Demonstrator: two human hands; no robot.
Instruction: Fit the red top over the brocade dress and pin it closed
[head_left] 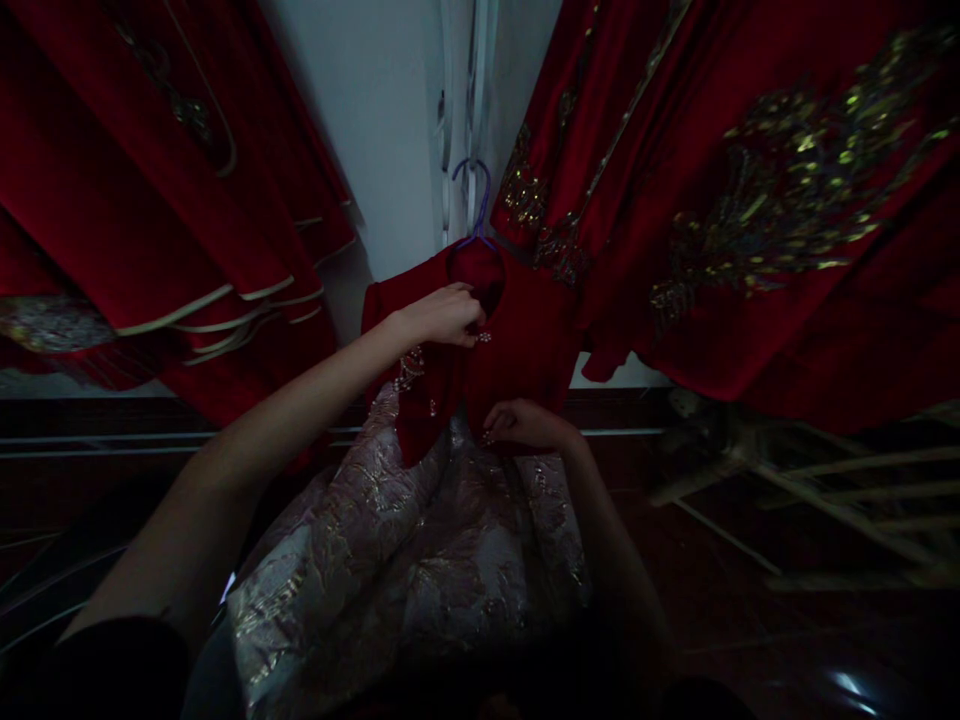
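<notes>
**Two hands at the front of a little red top**

A person has both bare hands on a short red top (525, 350). The top hangs on a purple hanger (482, 205), with the hook up by a pale bar (474, 100) in front of the white wall (352, 90).

The left hand (448, 315) is up high, at the bottom edge of the round neck hole. Its fingers are bent, and a small shiny bead trim (484, 337) shows just past the fingertips. The right hand (525, 424) is down low, near the bottom edge of the top, to the right of the middle. Its fingers are bent too, and tiny beads (488, 438) shine at their tips. The room is very dark, so I cannot tell if either hand is pinching the cloth or only touching it.

More beads (410, 368) sit on the left part of the top. Under its bottom edge, a pale, shiny skirt (442, 540) with a bumpy pattern spreads out wide.

Big red clothes (225, 200) with light trim hang on the left. On the right hang red clothes (690, 140) with gold sparkles (810, 170). Below those, a wooden frame (795, 485) stands on the dark floor (720, 630).
</notes>
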